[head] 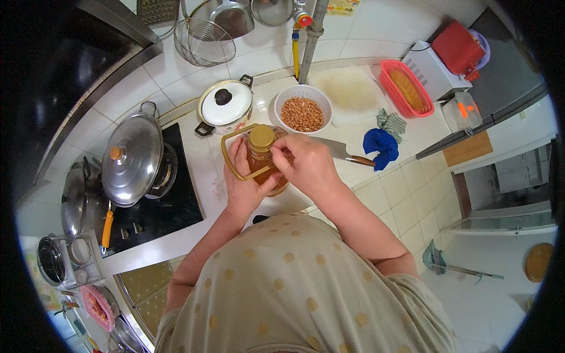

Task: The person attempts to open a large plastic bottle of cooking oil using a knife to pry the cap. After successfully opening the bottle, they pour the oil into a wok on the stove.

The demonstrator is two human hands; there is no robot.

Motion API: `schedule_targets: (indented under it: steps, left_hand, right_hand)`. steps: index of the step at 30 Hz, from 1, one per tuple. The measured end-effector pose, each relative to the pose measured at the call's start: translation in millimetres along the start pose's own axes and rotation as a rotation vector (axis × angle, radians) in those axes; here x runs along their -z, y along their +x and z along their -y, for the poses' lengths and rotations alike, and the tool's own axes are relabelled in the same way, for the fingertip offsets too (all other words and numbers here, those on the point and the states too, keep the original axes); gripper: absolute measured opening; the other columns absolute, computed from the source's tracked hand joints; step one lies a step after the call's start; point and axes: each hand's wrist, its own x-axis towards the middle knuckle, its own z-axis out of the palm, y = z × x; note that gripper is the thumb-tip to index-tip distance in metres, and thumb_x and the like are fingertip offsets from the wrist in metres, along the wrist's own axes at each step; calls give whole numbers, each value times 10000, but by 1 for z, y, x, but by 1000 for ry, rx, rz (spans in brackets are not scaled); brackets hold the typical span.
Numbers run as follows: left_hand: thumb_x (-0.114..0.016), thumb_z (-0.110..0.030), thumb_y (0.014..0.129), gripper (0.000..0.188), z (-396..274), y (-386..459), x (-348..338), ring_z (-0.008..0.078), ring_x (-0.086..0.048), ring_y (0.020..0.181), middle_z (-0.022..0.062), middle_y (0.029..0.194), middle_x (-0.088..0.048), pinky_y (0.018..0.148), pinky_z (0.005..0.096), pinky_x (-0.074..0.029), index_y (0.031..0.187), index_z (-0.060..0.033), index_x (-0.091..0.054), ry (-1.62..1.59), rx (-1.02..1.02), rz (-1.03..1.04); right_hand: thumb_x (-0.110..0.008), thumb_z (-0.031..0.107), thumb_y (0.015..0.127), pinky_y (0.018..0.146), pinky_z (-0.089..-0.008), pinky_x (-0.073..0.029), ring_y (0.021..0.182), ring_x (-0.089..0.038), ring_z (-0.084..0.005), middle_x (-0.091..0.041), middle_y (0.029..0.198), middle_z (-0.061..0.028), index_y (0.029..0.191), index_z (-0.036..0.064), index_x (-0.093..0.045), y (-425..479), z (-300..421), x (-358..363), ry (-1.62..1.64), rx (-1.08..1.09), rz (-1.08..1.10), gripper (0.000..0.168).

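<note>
A large clear bottle (257,167) of amber liquid stands upright on the counter in front of me. It has a gold screw cap (262,135) and a gold carrying handle (227,155) that loops out to the left. My left hand (245,189) wraps the bottle's left side, its fingers passing behind the handle. At the cap's right edge, the thumb and forefinger of my right hand (308,164) are pinched together. That hand covers part of the bottle's right side. Just beyond it lies a cleaver (335,148), its blade partly hidden by my hand.
Behind the bottle are a white lidded pot (226,108) and a white colander (325,93) of peanuts. A lidded wok (132,159) sits on the black gas stove (176,198) at left. Rightward are a blue cloth (380,148), a cutting board (346,92) and a red basket (406,88).
</note>
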Motion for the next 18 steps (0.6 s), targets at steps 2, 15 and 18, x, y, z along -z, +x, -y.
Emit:
schedule_targets:
  steps: [2, 15, 18]
  left_hand:
    - [-831, -334, 626, 1032, 0, -1, -1, 421, -389, 1268, 243, 1413, -326, 1031, 519, -346, 1414, -3, -252, 2, 8, -1]
    - [-813, -379, 634, 1014, 1, 2, -2, 407, -437, 1239, 219, 1382, -380, 1010, 507, -382, 1416, -31, -270, 21, 24, 17]
    - [-798, -402, 643, 989, -3, 4, -1, 407, -435, 1240, 219, 1379, -389, 1014, 506, -378, 1406, -27, -295, 3, 52, 7]
  right_hand:
    - [-701, 105, 746, 579, -374, -524, 642, -641, -291, -630, 719, -121, 790, 29, -612, 3, 3, -1, -82, -14, 18, 125]
    - [-692, 110, 736, 554, -385, -511, 623, -626, -297, -603, 701, -121, 789, 33, -545, 9, 0, -3, -201, 41, 75, 174]
    - [-693, 113, 740, 557, -392, -509, 621, -620, -302, -599, 699, -122, 794, 37, -538, 9, -5, -3, -196, 55, 79, 181]
